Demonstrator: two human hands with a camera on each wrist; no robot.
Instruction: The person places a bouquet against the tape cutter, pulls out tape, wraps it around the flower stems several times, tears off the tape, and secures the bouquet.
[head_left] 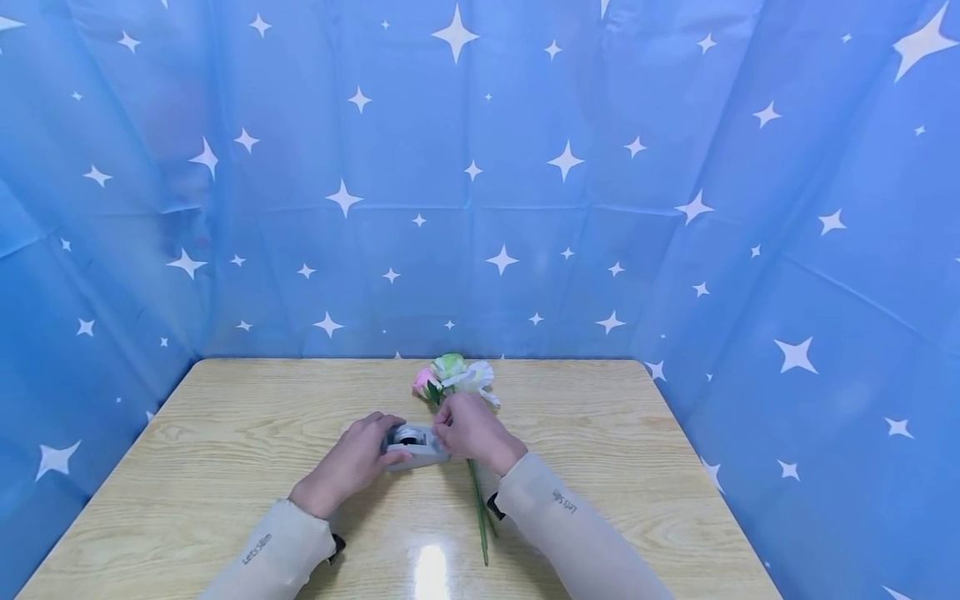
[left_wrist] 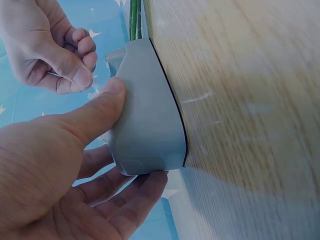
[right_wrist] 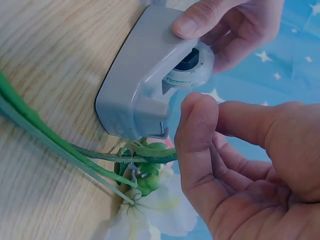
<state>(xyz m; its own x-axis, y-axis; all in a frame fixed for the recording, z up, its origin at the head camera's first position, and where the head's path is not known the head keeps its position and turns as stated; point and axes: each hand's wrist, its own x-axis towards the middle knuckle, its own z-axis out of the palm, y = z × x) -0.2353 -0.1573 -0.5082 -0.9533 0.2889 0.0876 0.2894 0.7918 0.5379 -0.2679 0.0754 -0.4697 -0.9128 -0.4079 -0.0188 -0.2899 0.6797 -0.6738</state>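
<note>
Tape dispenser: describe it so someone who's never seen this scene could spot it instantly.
On the wooden table, find the green flower stems. In the head view, the grey tape dispenser sits just left of them, holding a tape roll. Unlike those slender stems, it is chunky and hard-edged.

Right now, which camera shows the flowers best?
The head view: pink bloom, green bloom and white bloom all show. Right wrist shows stems and the white bloom closer, others mostly hidden; left wrist, only stems.
</note>
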